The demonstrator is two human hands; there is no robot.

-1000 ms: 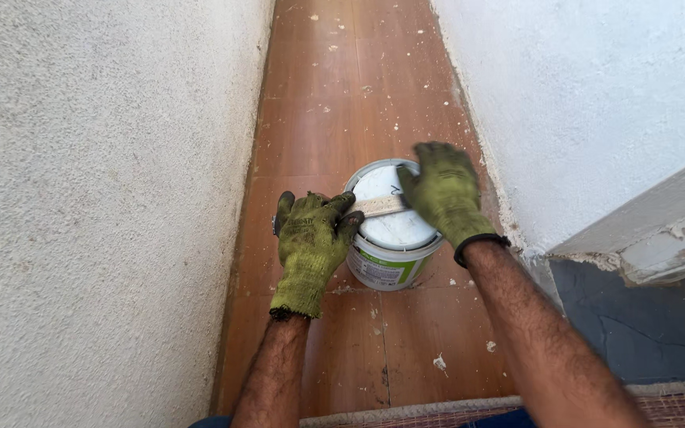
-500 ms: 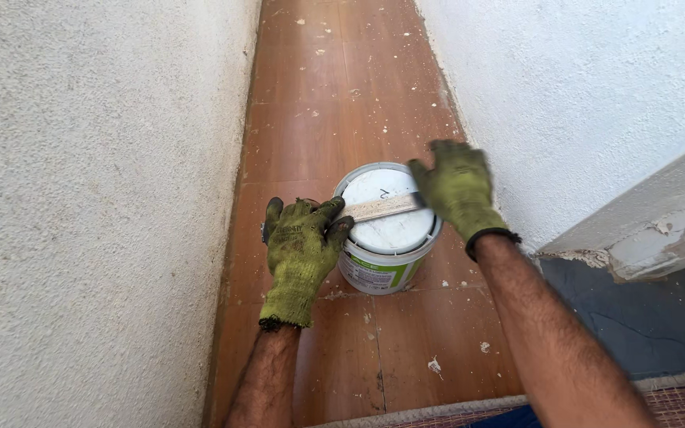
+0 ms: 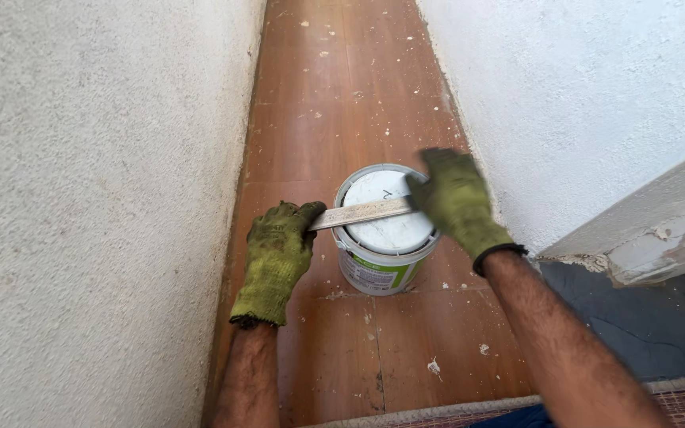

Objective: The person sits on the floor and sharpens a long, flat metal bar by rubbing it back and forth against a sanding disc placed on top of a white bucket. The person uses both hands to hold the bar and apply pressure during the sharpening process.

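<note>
A white paint can (image 3: 382, 254) with a green label stands on the brown tiled floor, its white lid on. A flat metal strip (image 3: 362, 213) lies across the lid, reaching past its left rim. My left hand (image 3: 275, 257), in a green work glove, grips the strip's left end beside the can. My right hand (image 3: 455, 200), also gloved, holds the strip's right end over the can's far right rim.
A narrow corridor of brown floor tiles (image 3: 342, 103), speckled with white paint drops, runs between two rough white plastered walls. A chipped white ledge (image 3: 660, 230) juts out at the right, above dark grey flooring. A woven mat edge (image 3: 453, 412) lies nearest me.
The strip now reaches further left past the lid. My left hand has slid down and to the left along it. My right hand stays at the can's right rim.
</note>
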